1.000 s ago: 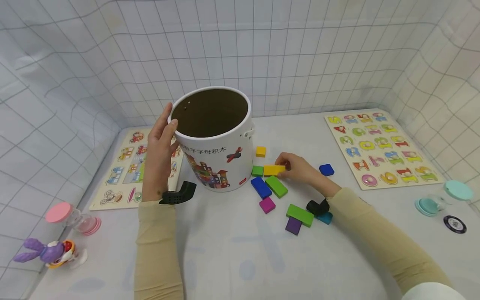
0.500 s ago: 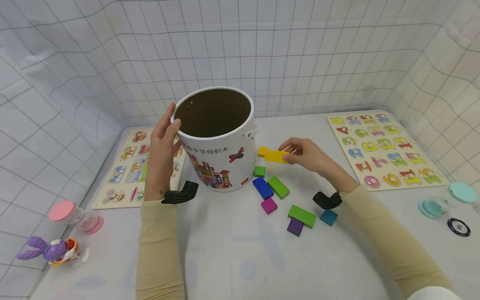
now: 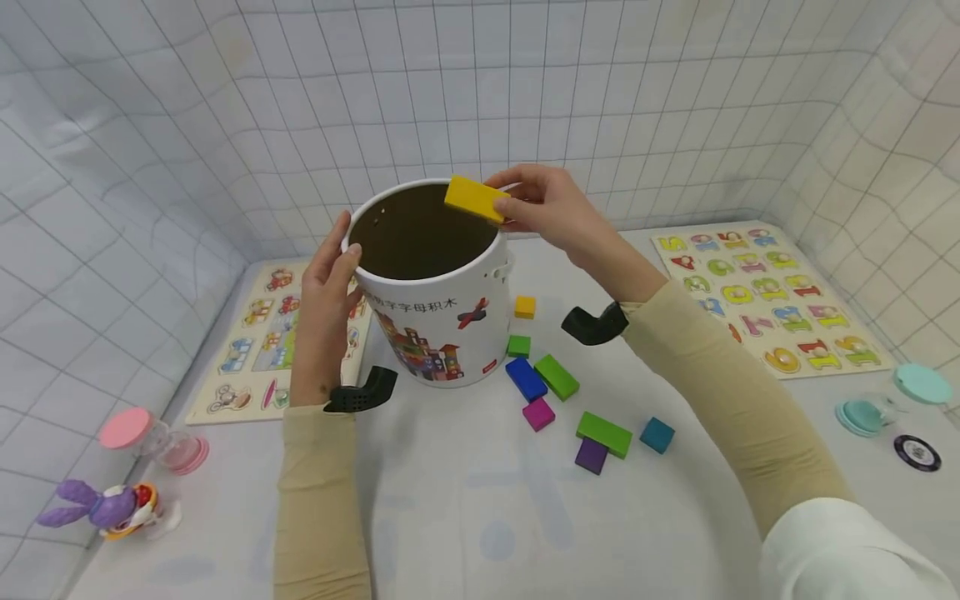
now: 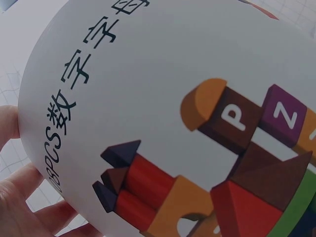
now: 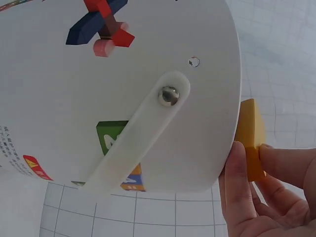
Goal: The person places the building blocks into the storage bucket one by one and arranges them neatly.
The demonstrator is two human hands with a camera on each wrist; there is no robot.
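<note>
A tall white bucket [image 3: 420,333] with printed block pictures stands on the table, its dark opening facing up. My left hand [image 3: 324,287] grips its left rim, and in the left wrist view those fingers [image 4: 22,182] lie along the side. Over the right part of the rim, my right hand [image 3: 551,208] pinches a yellow rectangular block [image 3: 476,199] between thumb and fingers. The right wrist view shows that yellow block just beyond the bucket's rim. Right of the bucket lie a small orange-yellow block [image 3: 525,307], green block [image 3: 519,347], blue block [image 3: 527,379] and magenta block [image 3: 538,414].
Nearer me are a long green block [image 3: 604,434], purple block [image 3: 591,456] and teal block [image 3: 657,435]. Puzzle boards lie at left [image 3: 225,392] and right [image 3: 825,308]. Pink-capped [image 3: 126,427] and teal-capped [image 3: 922,383] sand timers and a purple rabbit toy [image 3: 112,507] sit at the sides.
My right hand has picked up the yellow block from the table and carried it up and left over the bucket's rim. The left hand stays on the bucket.
</note>
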